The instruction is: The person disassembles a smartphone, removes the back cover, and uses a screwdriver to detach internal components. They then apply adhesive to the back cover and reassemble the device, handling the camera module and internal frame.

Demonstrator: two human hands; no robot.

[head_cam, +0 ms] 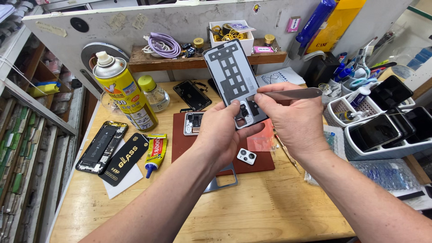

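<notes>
Left hand (225, 130) gripping one phone back cover (231, 78), right hand (292, 119) pinching one metal spudger (292, 94) (tip seemingly hidden)

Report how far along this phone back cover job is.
Done: the back cover is off a phone and the camera lens piece lies loose on the red mat.
In hand: the left hand holds the cover upright, inner side facing; the right hand works a flat metal tool at its camera cutout.
Left: an opened phone on the mat remains uncovered; the glue tube lies capped nearby.
</notes>
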